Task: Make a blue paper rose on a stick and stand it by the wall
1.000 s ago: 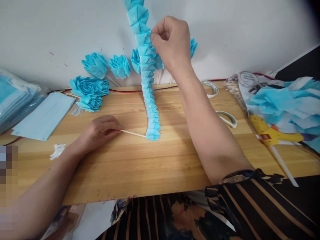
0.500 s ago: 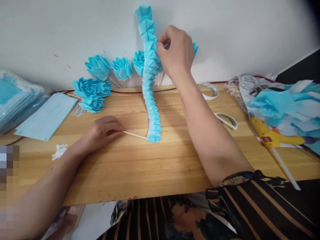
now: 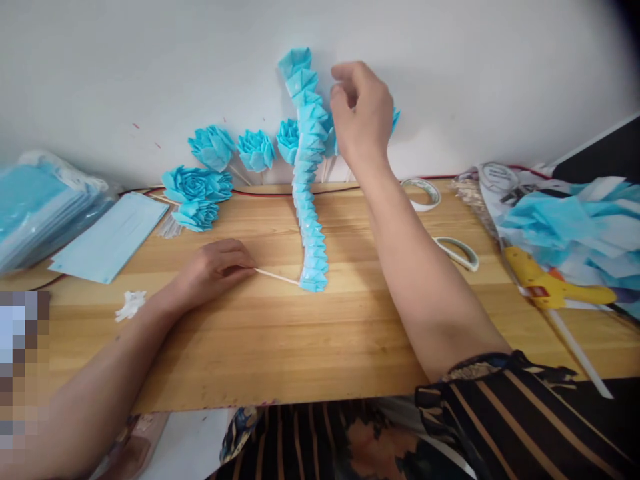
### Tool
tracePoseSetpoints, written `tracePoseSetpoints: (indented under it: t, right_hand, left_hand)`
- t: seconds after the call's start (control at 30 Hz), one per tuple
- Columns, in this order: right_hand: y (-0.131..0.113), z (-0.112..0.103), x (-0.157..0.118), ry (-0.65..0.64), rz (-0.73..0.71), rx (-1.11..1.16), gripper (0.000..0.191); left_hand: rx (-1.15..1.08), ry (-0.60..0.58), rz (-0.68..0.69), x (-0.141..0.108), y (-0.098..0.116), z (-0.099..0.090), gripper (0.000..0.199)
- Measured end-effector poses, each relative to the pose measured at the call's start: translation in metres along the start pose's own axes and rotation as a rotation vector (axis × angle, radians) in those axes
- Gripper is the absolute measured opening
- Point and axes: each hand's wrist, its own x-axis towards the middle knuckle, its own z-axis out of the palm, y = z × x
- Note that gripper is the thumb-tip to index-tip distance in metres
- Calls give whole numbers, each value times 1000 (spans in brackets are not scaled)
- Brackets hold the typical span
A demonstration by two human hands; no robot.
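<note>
My left hand (image 3: 220, 270) rests on the table and pinches a thin pale stick (image 3: 277, 275). The stick's far end meets the bottom of a long strip of pleated light-blue fabric-like folds (image 3: 310, 180). That strip runs away from me over the table and up in front of the wall, its top end leaning against or near it. Beside its upper part, to the right, my right hand (image 3: 363, 110) is raised with thumb and forefinger apart and nothing visible between them. Blue handmade flowers (image 3: 213, 147) stand on sticks behind, partly hidden by the strip and my right hand.
More blue flowers (image 3: 197, 187) lie at the back left, near flat blue sheets (image 3: 110, 237) and a bagged stack (image 3: 45, 207). Tape rolls (image 3: 423, 193) lie right of centre. A yellow glue gun (image 3: 555, 280) sits by loose blue pieces (image 3: 575, 213). White scraps (image 3: 131, 305) lie left.
My right hand has come away from the strip, its finger and thumb parting. The strip's top has sunk slightly. My left hand still holds the stick, and the whole view has shifted a little.
</note>
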Motion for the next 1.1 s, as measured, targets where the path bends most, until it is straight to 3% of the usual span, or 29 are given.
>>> tracePoseSetpoints:
  t: [0.2,0.3,0.4,0.47,0.53,0.73,0.83,0.97,1.1]
  right_hand:
    - [-80,-34,-24,36,-197,74,42]
    - [-107,-46,-53,-197,-410,-56,40]
    - [-107,-70,-95,-384,-555,-134,36]
    - [-90,-98,-127,-425,-547,-150,33]
    - [-62,-133,-158,-359,-433,-184,29]
    - [50,-256,-228,-150,125,-689,28]
    - [93,-303,-243,-343,223,-869,38]
    - [124,-325,-240,-682,179,-884,54]
    - [132,-323,-224,-816,143,-903,57]
  left_hand:
    - [9,15,15,0,-2,0,20]
    - [31,0,-2,-1,-3,0,18]
    - [38,2,-37,-3,-6,1,15]
    - [35,4,-34,-4,-8,2,15]
    - [19,6,-42,-4,-10,3,17]
    - [-6,4,-102,-4,-10,4,20]
    - [-24,14,-109,-4,-10,4,19]
    - [-68,39,-105,-2,-10,4,16]
    - [-67,54,-94,-2,-12,4,18]
